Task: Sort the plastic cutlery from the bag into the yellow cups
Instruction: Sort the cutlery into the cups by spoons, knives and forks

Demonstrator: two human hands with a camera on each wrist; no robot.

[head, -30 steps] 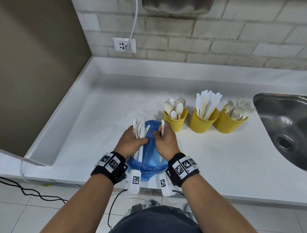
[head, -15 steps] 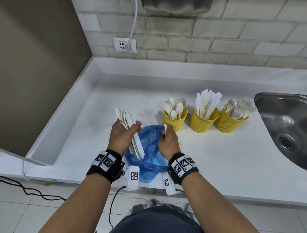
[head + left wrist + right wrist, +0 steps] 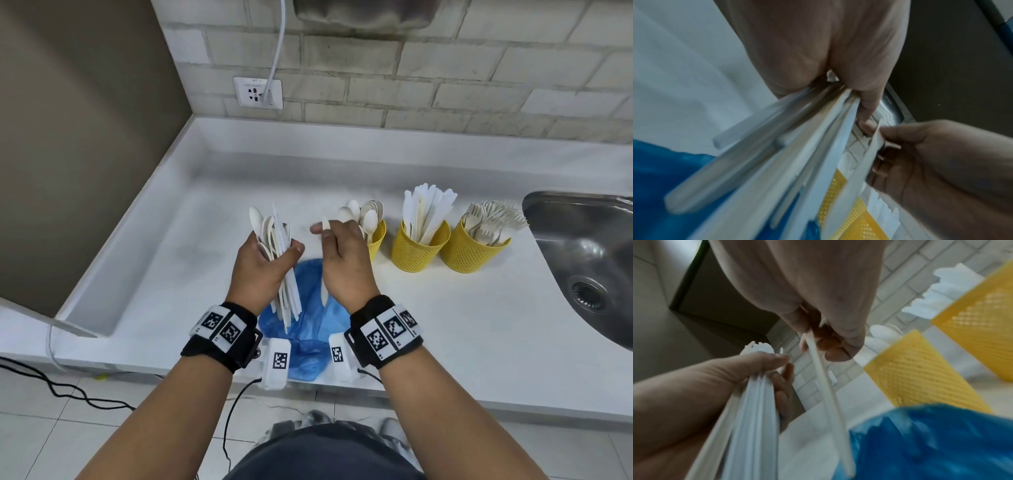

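My left hand (image 3: 265, 265) grips a bundle of white plastic cutlery (image 3: 275, 240) upright above the blue bag (image 3: 310, 329), which lies crumpled at the counter's front edge. My right hand (image 3: 342, 263) pinches a single white piece (image 3: 825, 386) that hangs down toward the bag; which kind it is I cannot tell. Three yellow mesh cups stand to the right: the spoon cup (image 3: 375, 240), partly behind my right hand, the knife cup (image 3: 419, 248) and the fork cup (image 3: 472, 250). In the left wrist view the bundle (image 3: 777, 162) runs out from my palm.
A steel sink (image 3: 589, 260) is set into the white counter (image 3: 445, 325) at the right. A raised ledge runs along the back wall, with a socket and cable (image 3: 258, 92) above it. A brown panel (image 3: 75, 137) closes the left side.
Both hands rose from the bag. The left lifted the cutlery bundle up and left, clear of the bag. The right hand came up holding one piece, now in front of the spoon cup.
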